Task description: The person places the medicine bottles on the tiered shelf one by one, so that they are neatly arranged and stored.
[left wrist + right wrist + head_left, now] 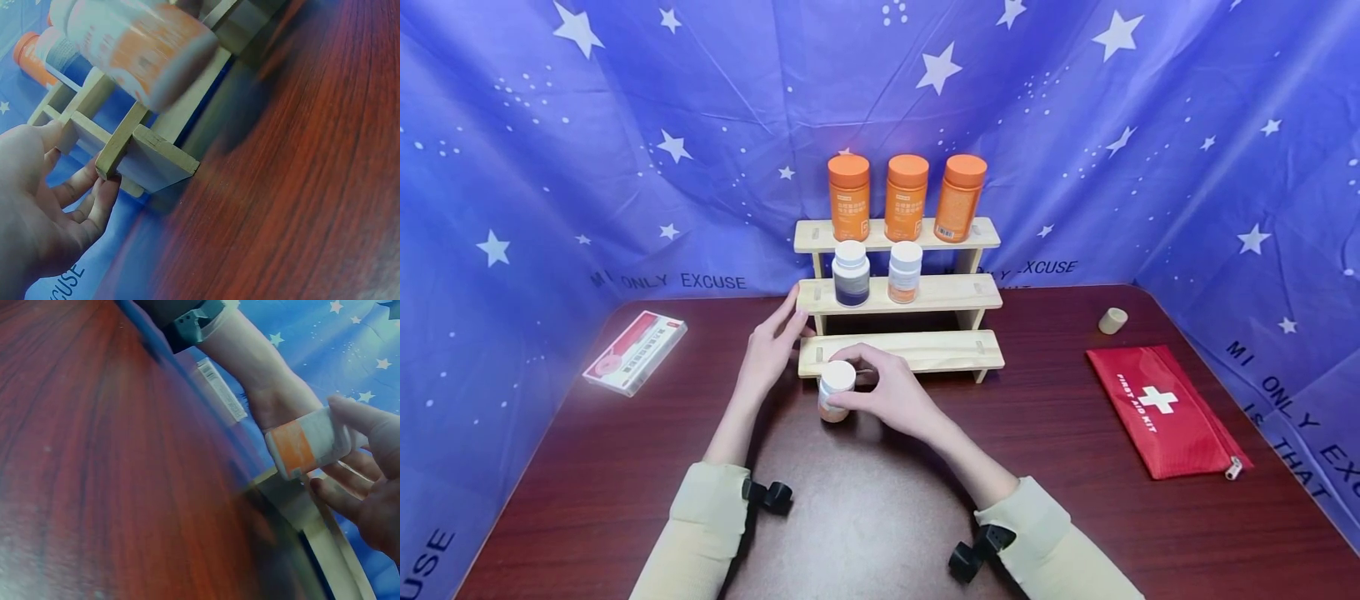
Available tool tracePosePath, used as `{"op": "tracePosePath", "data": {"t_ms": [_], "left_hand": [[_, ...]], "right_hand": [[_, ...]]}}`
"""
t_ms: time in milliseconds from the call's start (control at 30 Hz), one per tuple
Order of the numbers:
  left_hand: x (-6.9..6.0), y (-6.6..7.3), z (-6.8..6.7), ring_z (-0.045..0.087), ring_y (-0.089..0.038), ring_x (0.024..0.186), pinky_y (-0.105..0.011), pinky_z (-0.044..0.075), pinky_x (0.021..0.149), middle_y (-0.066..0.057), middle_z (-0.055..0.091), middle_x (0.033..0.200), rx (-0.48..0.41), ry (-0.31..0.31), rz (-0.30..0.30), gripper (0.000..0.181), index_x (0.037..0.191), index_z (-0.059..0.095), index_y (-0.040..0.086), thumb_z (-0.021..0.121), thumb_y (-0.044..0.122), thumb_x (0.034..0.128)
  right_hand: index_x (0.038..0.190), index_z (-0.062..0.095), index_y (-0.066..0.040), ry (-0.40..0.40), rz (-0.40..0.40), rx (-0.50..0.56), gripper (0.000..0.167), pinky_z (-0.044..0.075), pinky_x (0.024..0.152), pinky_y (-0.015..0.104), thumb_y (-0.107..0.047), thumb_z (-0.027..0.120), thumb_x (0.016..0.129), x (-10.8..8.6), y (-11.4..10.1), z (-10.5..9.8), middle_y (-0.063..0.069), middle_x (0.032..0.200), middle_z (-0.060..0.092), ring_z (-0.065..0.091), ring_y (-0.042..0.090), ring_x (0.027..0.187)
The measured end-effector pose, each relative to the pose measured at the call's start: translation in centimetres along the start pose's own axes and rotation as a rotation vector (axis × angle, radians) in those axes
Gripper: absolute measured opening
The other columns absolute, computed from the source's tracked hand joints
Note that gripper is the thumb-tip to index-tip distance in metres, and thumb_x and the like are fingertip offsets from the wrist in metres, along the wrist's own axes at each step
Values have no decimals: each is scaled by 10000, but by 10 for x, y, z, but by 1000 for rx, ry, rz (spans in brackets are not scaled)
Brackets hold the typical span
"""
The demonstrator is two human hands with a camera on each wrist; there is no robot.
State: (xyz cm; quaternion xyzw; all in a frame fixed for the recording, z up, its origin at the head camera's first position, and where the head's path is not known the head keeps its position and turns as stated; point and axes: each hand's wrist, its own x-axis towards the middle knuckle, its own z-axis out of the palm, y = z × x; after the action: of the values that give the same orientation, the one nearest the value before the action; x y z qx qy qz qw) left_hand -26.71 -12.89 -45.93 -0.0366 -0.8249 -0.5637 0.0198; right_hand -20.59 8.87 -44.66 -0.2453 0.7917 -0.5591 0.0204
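My right hand [901,396] pinches a white pill bottle [835,392] with an orange-and-white label between thumb and fingers. The bottle is held off the table, just in front of the lowest tier's left end. At the left side of a three-tier wooden stand [917,352], my left hand [767,354] grips the ends of the boards; in the left wrist view its fingers [103,203] bend round a board end. On the middle tier stand a white bottle with a dark label [852,275] and a white bottle with an orange label [905,273].
Three orange bottles [906,200] line the top tier, the right one tilted. A red-and-white medicine box [636,353] lies at the left. On the right are a red first aid pouch [1165,412] and a small beige cylinder [1112,321]. A blue starry curtain [700,217] hangs behind.
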Motion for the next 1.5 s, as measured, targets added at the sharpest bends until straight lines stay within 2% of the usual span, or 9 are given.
{"op": "tracePosePath", "data": {"t_ms": [233, 333, 433, 633, 1000, 1200, 1300, 1500], "left_hand": [[0, -2, -1, 738, -254, 961, -445, 636, 816, -215, 763, 1042, -5, 6, -4, 524, 1542, 364, 511, 507, 565, 1041], [0, -3, -1, 742, -276, 963, -456, 633, 824, -223, 763, 1049, -3, 6, -3, 532, 1548, 361, 497, 511, 559, 1041], [1, -3, 0, 742, -282, 986, -444, 636, 820, -223, 765, 1052, -9, 3, 2, 536, 1548, 359, 497, 513, 563, 1039], [1, -1, 2, 756, -257, 973, -440, 638, 808, -191, 776, 1044, -11, 1, 2, 543, 1541, 351, 522, 511, 596, 1027], [1, -2, 1, 755, -284, 987, -459, 637, 801, -194, 774, 1033, -31, 3, -7, 541, 1532, 357, 537, 513, 611, 1020], [1, -1, 1, 751, -277, 978, -461, 637, 791, -193, 775, 1043, -36, 4, -3, 565, 1558, 359, 488, 516, 595, 1025], [2, -1, 1, 753, -277, 971, -474, 634, 797, -192, 776, 1046, -34, 4, -2, 546, 1545, 358, 513, 514, 592, 1027], [-1, -3, 2, 753, -264, 936, -478, 632, 793, -186, 776, 1033, -26, 2, -4, 563, 1557, 353, 493, 507, 601, 1027]], "right_hand": [[1180, 625, -94, 40, -20, 154, 413, 622, 868, 307, -41, 844, 833, 1, -9, -12, 102, 1105, 718, 687, 99, 988], [1198, 609, -55, 57, -29, 231, 420, 619, 863, 286, 14, 818, 841, 2, -14, -18, 122, 1120, 698, 672, 92, 1001], [1220, 610, -18, 85, -44, 263, 434, 613, 852, 260, 44, 807, 839, 3, -18, -26, 116, 1136, 687, 660, 92, 1004], [1281, 614, 8, 130, -48, 244, 493, 603, 830, 227, 73, 800, 829, 5, -22, -39, 57, 1131, 690, 655, 76, 995], [1284, 629, 40, 150, 15, 250, 547, 604, 865, 240, 109, 816, 776, 9, -28, -66, -89, 1058, 753, 690, 71, 980], [1292, 638, 24, 176, 39, 162, 537, 580, 859, 203, 57, 831, 792, 8, -31, -89, -137, 1043, 748, 696, 48, 967], [1301, 650, 2, 188, 28, 92, 525, 574, 862, 195, 4, 838, 811, 7, -31, -103, -135, 1060, 749, 703, 46, 967], [1302, 650, 3, 211, 34, 56, 506, 590, 890, 203, 5, 826, 827, 4, -26, -127, -137, 1037, 743, 687, 35, 962]]}}
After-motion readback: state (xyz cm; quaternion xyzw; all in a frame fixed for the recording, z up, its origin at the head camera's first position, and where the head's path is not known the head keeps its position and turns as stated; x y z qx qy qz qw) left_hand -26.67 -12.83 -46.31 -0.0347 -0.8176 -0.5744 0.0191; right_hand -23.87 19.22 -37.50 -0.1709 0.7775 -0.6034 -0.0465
